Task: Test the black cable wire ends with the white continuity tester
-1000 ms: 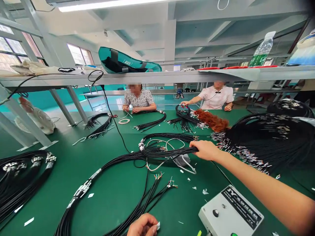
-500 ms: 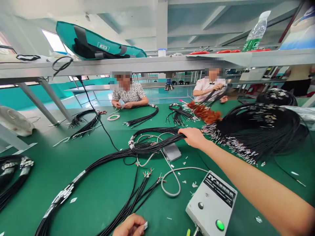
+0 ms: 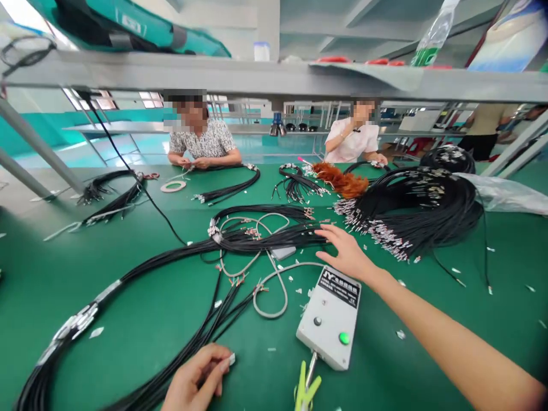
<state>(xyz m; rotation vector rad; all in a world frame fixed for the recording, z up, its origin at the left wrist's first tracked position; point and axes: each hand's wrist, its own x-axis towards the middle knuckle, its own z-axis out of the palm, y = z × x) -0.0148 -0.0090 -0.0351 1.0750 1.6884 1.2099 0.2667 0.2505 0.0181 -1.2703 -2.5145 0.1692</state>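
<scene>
At the lower middle, my left hand [image 3: 199, 377] pinches a small white scrap [image 3: 232, 359] between thumb and fingertips. My right hand [image 3: 345, 251] has its fingers apart beside the end of a black cable bundle [image 3: 274, 238]; whether a fingertip touches a cable I cannot tell. That bundle is folded into a loop, with a white-wrapped band [image 3: 215, 230] at its left. From there the cables sweep left to a long stretch of clear tape [image 3: 75, 324]. Several cables with stripped coloured ends [image 3: 237, 281] lie above my left hand.
A grey box with a green button [image 3: 329, 319] stands below my right hand, a yellow-green clip [image 3: 306, 385] at its front. A large pile of black cables [image 3: 423, 211] lies at right. Two people sit opposite, under a metal shelf [image 3: 257, 77]. White scraps dot the green table [image 3: 141, 297].
My right hand has let go of the black cable bundle, which now lies on the table. My left hand still pinches the white scrap. The view has tilted down and shifted right.
</scene>
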